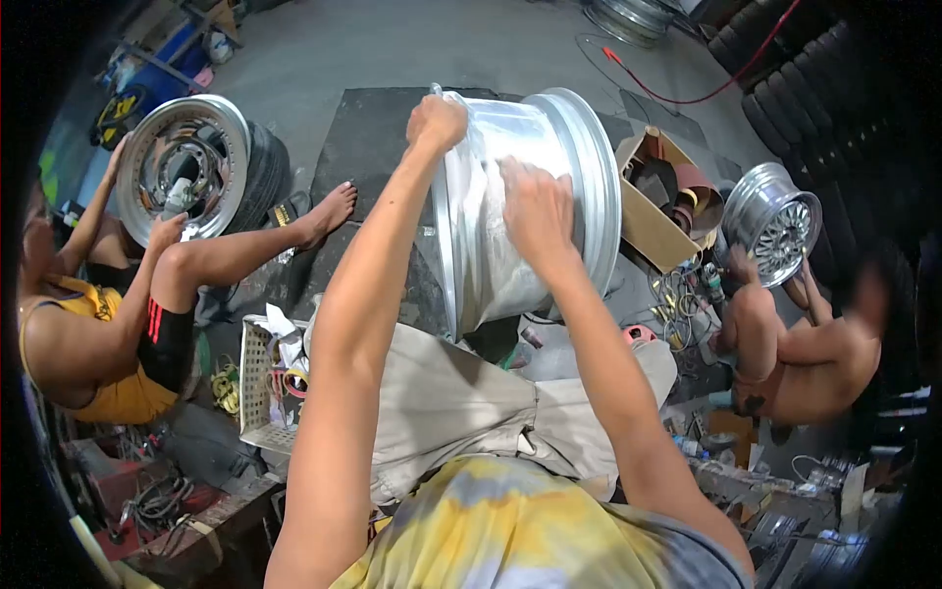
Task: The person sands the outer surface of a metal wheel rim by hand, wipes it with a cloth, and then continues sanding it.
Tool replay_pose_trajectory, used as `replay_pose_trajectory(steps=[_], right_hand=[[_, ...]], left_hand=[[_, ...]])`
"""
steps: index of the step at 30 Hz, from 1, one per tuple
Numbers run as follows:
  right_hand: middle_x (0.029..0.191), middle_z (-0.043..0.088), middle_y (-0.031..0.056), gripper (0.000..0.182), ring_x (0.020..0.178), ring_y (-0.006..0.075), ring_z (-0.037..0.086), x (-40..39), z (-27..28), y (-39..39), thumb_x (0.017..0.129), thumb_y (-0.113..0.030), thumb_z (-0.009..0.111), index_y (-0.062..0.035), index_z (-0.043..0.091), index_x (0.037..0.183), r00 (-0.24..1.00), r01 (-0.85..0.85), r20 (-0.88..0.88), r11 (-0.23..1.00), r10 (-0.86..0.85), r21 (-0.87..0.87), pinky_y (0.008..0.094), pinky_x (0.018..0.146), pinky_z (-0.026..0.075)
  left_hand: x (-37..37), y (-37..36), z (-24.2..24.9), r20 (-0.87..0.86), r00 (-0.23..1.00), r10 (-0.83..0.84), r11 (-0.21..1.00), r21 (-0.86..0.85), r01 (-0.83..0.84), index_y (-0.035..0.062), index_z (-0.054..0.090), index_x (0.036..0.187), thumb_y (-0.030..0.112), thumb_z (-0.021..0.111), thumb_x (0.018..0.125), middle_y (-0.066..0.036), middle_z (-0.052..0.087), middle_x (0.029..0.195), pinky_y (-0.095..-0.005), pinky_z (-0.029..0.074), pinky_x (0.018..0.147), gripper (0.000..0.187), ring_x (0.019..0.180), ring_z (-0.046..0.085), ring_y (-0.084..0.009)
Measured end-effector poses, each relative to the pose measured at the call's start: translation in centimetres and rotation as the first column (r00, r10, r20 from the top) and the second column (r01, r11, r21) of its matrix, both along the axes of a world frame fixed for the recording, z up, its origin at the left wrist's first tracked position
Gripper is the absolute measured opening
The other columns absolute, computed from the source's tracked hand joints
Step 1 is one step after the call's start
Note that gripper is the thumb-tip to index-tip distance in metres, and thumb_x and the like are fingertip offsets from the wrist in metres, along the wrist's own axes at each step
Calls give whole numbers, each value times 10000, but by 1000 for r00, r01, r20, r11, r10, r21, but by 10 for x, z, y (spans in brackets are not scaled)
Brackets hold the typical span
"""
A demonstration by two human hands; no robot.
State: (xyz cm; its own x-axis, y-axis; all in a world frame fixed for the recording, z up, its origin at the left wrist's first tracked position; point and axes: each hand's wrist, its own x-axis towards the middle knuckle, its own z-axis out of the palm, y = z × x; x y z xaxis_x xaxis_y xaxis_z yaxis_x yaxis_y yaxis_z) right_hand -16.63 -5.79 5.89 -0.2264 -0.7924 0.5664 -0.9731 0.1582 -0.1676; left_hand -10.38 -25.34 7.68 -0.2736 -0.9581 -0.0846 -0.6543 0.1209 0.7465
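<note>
A large silver wheel rim (510, 128) stands on its edge in front of me, its bare metal barrel facing up and towards me. My left hand (437, 123) is closed over the upper part of its left lip. On the barrel near the right flange rests my right hand (538, 211), its fingers bent and pressed together against the metal. Whatever lies under those fingers, if anything, is hidden. Whitish, cloudy marks cover the barrel's left part.
A cardboard box (653, 236) of abrasive-looking strips stands right of the rim. A white plastic basket (257, 378) sits by my left leg. Two people work at the sides, one with a tyred wheel (240, 118), one with a spoked rim (760, 196). A red hose (677, 101) crosses the floor.
</note>
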Motion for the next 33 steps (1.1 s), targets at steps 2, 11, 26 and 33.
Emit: replay_pose_trajectory(steps=[2,11,26,33], right_hand=[[878,716,141,267,854,332,700,-9,10,-26,923,-76,576,-13,684,1159,997,56,37,989,-61,136,480,790,427],[894,728,182,136,884,341,715,-6,3,-29,914,-56,564,-26,664,1001,988,155,-32,985,-153,82,477,811,460],[869,723,219,193,860,401,712,12,3,7,888,-55,568,13,674,1034,992,33,119,986,-52,163,516,781,502],[766,682,245,142,754,435,694,9,8,1,947,-88,558,-9,657,883,995,34,91,995,-43,95,540,685,525]], left_hand=[[-1,-4,-2,-1,1000,-3,1000,-12,3,-57,713,1205,328,474,1016,-277,698,1255,-471,520,1039,491,1216,663,-413],[-1,-3,0,18,999,-27,1000,-15,28,-49,712,1208,304,492,996,-272,700,1256,-470,521,1039,466,1218,660,-418],[-1,-5,-4,49,997,-57,998,-39,59,-67,688,1240,323,487,998,-279,680,1291,-470,518,1045,501,1245,643,-417],[-2,-7,0,67,997,-26,999,-21,27,-49,687,1257,322,511,987,-268,674,1313,-465,508,1062,491,1254,643,-402]])
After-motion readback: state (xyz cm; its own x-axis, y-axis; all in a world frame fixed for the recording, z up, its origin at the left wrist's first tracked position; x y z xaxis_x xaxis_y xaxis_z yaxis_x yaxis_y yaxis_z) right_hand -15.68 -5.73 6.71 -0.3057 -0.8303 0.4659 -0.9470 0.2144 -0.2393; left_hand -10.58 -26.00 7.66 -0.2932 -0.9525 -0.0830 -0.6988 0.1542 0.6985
